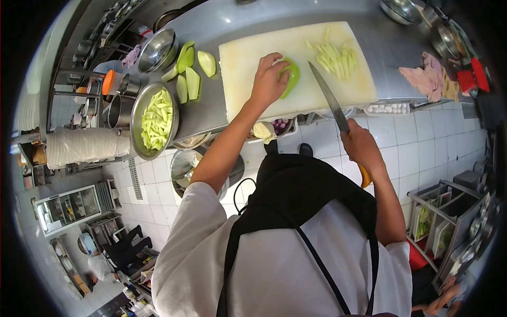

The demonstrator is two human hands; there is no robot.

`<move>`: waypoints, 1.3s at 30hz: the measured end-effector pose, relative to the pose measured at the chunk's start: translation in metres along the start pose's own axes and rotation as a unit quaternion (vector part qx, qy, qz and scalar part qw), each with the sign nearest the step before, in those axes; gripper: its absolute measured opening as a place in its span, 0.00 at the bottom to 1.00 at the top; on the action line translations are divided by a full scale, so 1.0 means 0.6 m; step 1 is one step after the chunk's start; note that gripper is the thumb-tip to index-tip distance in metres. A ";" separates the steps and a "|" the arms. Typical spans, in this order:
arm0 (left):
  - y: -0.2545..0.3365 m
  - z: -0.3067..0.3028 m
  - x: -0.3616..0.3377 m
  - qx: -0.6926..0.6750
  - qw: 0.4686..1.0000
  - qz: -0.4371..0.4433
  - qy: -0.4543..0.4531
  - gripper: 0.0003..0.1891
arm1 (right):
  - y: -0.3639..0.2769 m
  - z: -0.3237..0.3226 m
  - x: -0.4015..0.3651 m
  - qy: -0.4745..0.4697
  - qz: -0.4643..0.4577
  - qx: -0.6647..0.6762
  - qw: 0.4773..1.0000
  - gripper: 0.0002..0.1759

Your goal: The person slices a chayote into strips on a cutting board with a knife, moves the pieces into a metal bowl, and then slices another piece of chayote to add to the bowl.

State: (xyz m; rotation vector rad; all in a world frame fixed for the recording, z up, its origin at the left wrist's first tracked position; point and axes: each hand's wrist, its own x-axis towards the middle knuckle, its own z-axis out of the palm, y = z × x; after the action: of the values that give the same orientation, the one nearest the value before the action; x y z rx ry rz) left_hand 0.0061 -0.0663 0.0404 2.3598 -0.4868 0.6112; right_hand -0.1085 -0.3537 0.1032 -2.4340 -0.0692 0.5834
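Observation:
On a white cutting board [248, 53], my left hand [270, 79] curls its fingers over a smooth green vegetable piece [290, 80] that looks like chayote, holding it down. My right hand [361, 143] is closed around the orange-yellow handle of a long kitchen knife [330, 98]. The blade reaches over the board's near edge, its tip to the right of the held piece and apart from it. Cut light-green strips [336, 58] lie at the board's far right. Left of the board are several larger pieces [192, 83] of the same vegetable.
A metal bowl of cut strips [173, 122] sits at the counter's left edge, with another metal bowl [158, 50] behind it. Pink cloths [425, 76] lie on the right. Below the counter edge are a metal pot [182, 166] and a tray of eggs [388, 109].

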 end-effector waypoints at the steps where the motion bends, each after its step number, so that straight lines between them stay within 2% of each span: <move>1: -0.008 0.008 0.005 -0.007 1.000 0.029 0.007 0.18 | 0.000 0.001 0.000 0.005 0.001 -0.001 1.000 0.11; 4: -0.032 0.035 0.001 -0.015 0.998 0.050 0.023 0.11 | -0.007 -0.003 -0.004 0.004 0.007 0.010 1.000 0.10; 7: -0.041 0.043 -0.018 -0.033 0.996 -0.067 0.045 0.07 | -0.035 -0.020 -0.026 -0.001 0.008 -0.004 1.000 0.10; 13: -0.018 0.043 -0.025 -0.031 0.996 -0.084 0.021 0.08 | -0.057 -0.023 -0.049 0.022 -0.027 -0.026 0.999 0.09; 19: -0.007 0.058 -0.012 -0.040 0.998 -0.030 0.048 0.10 | -0.061 -0.030 -0.050 0.008 -0.009 -0.021 1.000 0.08; 25: 0.035 0.051 -0.015 0.000 0.997 -0.074 0.020 0.17 | -0.062 -0.037 -0.055 0.003 0.013 -0.024 1.000 0.08; 28: 0.054 0.059 -0.038 -0.008 0.995 -0.101 0.009 0.25 | -0.055 -0.038 -0.058 0.026 0.000 -0.025 0.999 0.09; 31: 0.030 0.046 -0.046 -0.054 0.992 -0.114 -0.017 0.32 | -0.057 -0.045 -0.060 0.021 0.005 -0.031 0.999 0.09; 34: 0.010 0.005 -0.046 -0.031 0.990 -0.104 -0.092 0.35 | -0.061 -0.048 -0.062 0.015 0.012 -0.031 0.999 0.09; 37: 0.019 -0.008 -0.042 -0.022 0.991 -0.113 -0.074 0.36 | -0.054 -0.041 -0.059 0.023 0.006 -0.027 0.999 0.09; 39: 0.017 0.010 -0.045 -0.006 0.985 -0.157 -0.077 0.38 | -0.057 -0.043 -0.056 0.023 0.010 -0.031 0.999 0.09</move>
State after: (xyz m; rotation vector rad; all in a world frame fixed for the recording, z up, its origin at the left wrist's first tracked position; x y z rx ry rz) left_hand -0.0191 -0.0730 0.0270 2.4145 -0.1762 0.2814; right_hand -0.1246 -0.3473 0.1550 -2.5087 -0.0449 0.5418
